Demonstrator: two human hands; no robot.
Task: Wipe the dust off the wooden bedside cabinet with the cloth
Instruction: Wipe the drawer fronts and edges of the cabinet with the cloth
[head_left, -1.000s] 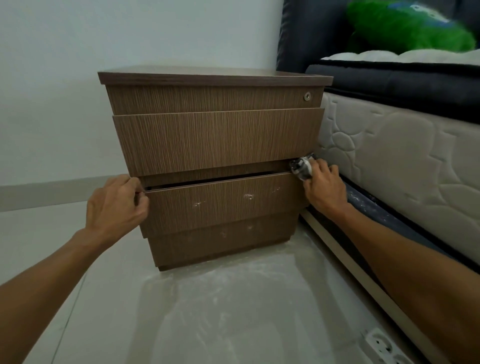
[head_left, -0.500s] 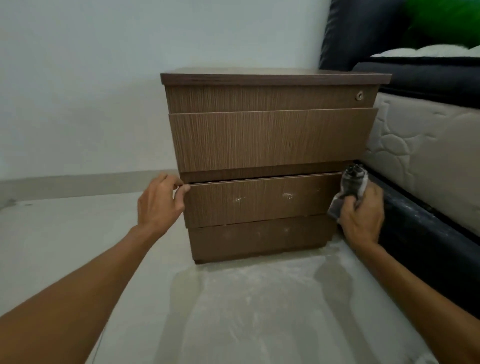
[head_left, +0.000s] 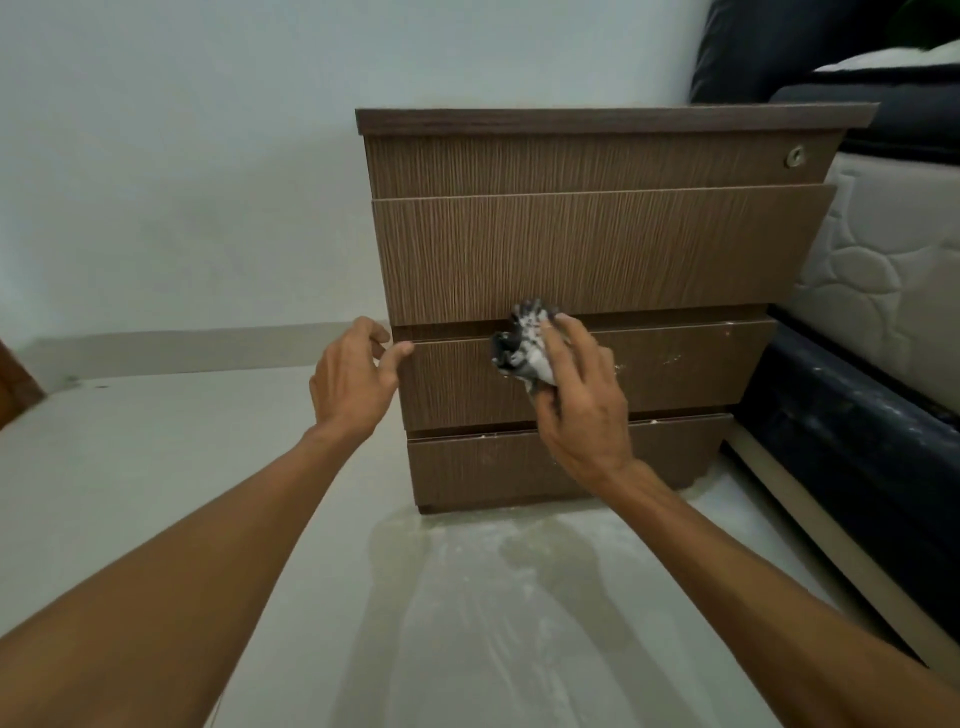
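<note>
The wooden bedside cabinet stands on the floor in front of me, with three drawer fronts and a small round lock at its upper right. White dust specks mark the middle drawer front to the right of my hand. My right hand presses a crumpled grey and white cloth against the upper left part of the middle drawer front. At that drawer's left edge, my left hand rests with fingers apart, the thumb touching the corner, holding nothing.
A bed with a white quilted mattress and dark base stands right of the cabinet. The pale tiled floor carries a dusty white smear below the cabinet. A plain wall is behind.
My right hand has carried the cloth from the drawer's right end to its left-centre front. The left hand stays at the left edge. The view has shifted left and closer.
</note>
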